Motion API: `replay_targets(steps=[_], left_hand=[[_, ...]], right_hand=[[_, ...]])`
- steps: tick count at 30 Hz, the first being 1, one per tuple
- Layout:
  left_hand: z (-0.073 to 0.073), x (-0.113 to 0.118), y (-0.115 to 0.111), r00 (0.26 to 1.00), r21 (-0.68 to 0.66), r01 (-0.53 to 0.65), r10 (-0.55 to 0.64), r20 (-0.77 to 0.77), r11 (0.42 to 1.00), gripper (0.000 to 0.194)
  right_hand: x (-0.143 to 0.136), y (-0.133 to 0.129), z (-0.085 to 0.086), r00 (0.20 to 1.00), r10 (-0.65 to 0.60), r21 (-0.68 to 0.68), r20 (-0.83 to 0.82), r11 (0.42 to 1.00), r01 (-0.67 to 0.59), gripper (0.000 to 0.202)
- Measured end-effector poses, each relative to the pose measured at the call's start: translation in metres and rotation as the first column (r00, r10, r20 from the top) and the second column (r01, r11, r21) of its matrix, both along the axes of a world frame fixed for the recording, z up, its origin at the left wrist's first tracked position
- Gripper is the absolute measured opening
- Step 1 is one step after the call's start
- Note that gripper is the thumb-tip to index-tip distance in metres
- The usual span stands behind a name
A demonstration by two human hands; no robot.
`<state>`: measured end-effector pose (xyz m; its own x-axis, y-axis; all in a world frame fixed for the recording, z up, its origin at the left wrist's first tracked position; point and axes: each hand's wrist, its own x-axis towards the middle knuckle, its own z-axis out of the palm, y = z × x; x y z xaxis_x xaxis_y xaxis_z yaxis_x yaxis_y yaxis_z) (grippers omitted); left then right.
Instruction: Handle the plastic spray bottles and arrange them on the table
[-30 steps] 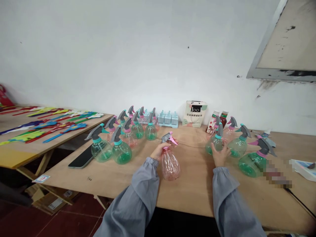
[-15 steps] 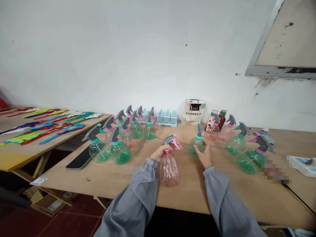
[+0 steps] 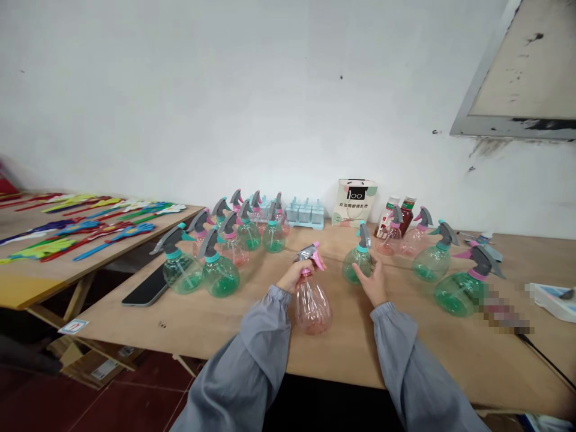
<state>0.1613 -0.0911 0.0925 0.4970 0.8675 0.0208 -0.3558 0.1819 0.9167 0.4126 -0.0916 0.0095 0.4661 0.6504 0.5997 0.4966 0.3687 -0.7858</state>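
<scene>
Clearly, both hands are at work over the light-brown wooden table. The left hand is clamped around the grey-and-pink trigger head of a clear pink rounded plastic spray bottle, which is near the table's front edge, a strip of plain wood showing between them. The right hand, thumb and fingers spread apart, is against the side of a clear green plastic spray bottle with a turquoise collar; from where I stand I can't tell whether it grips or merely touches. These two bottles are apart, with bare wood between them.

To the left, a broad stretch of wood separates the pink bottle from a crowded cluster of green and pink spray bottles. A black-screened flat phone lies beside that cluster, close to the table's left edge. To the right, a second, looser group of green and pink spray bottles stands just beyond the right hand.

Along the back edge, near the white wall, sit a pale-blue plastic mould rack and an upright cream paper bag. A gap divides this table from another wooden table, spread with colourful hand-shaped pieces.
</scene>
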Motion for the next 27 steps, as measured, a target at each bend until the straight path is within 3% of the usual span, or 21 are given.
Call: replay_targets(steps=[4, 9, 14, 20, 27], left_hand=[[0.0034, -0.0017, -0.0022, 0.999, -0.040, -0.037, 0.036, -0.007, 0.999, 0.015], [0.0065, -0.0019, -0.0033, 0.998, -0.021, 0.002, -0.001, 0.062, 1.000, 0.027], [0.0029, -0.0021, 0.0036, 0.985, -0.034, -0.010, 0.016, 0.171, 0.999, 0.016], [0.0001, -0.0040, 0.0050, 0.992, -0.050, 0.003, 0.003, 0.122, 0.999, 0.030], [0.0068, -0.0029, -0.0016, 0.999, -0.044, 0.004, -0.002, 0.048, 0.999, 0.014]], right_hand=[[0.0005, 0.0000, -0.0005, 1.000, -0.005, -0.006, -0.008, 1.000, 0.005, 0.077], [0.0013, 0.0010, -0.0016, 1.000, -0.009, -0.019, -0.028, 1.000, 0.008, 0.078], [0.0016, 0.0010, -0.0017, 1.000, 0.007, -0.013, -0.022, 1.000, -0.007, 0.078], [0.0012, 0.0001, -0.0017, 0.999, 0.031, -0.012, -0.015, 0.999, -0.031, 0.075], [0.0010, 0.0003, -0.0012, 1.000, 0.024, -0.012, -0.014, 1.000, -0.024, 0.075]])
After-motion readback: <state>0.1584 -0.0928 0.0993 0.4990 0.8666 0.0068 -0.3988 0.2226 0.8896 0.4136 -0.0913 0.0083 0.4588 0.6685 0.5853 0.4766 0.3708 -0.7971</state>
